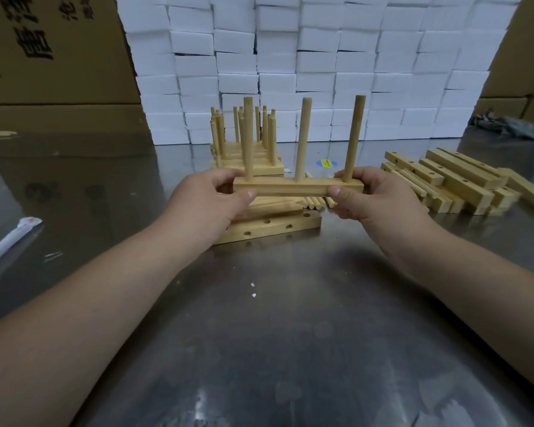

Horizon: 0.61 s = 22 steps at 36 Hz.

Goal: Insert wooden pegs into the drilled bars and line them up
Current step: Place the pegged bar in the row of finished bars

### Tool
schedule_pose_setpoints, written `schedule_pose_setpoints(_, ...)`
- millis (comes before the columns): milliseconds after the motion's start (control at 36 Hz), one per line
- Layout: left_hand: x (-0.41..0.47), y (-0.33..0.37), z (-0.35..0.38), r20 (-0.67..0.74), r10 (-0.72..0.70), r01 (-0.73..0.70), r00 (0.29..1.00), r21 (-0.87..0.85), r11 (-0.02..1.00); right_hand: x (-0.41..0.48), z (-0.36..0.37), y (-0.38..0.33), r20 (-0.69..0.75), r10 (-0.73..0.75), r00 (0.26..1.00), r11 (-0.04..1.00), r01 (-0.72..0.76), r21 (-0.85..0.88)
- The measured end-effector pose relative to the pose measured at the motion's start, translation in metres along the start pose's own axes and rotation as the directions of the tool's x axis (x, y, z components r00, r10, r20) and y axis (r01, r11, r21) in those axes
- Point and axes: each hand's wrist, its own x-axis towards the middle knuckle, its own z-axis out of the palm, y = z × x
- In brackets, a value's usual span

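Observation:
I hold a wooden bar (293, 187) level above the table, with three upright pegs (302, 140) standing in its holes. My left hand (210, 198) grips its left end and my right hand (373, 195) grips its right end. Behind it stands a row of finished bars with pegs (247, 149) packed side by side. Below the held bar lie drilled bars (272, 228) with bare holes and several loose pegs (315, 201).
A heap of drilled bars (457, 183) lies at the right on the steel table (275, 318). A wall of white foam blocks (305, 66) rises at the back, with cardboard boxes (50, 50) at the left. A white wrapped stick (10, 241) lies at the left edge.

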Motion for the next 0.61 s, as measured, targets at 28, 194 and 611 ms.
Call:
schedule_pose_setpoints(28,0.000,0.000,-0.001,0.007,0.004,-0.004,1.000,-0.007,1.000,0.000,0.000,0.001,-0.001,-0.001,1.000,1.000,0.001,0.003)
schedule_pose_setpoints(194,0.005,0.002,-0.004,-0.006,-0.021,0.022,1.000,0.104,0.994,0.003,0.001,0.004,-0.060,-0.004,0.998,1.000,0.004,0.001)
schedule_pose_setpoints(611,0.081,-0.018,-0.039,-0.140,-0.082,0.105,0.987,0.167,0.980,0.003,0.002,0.011,-0.099,0.024,0.995,0.993,-0.036,-0.114)
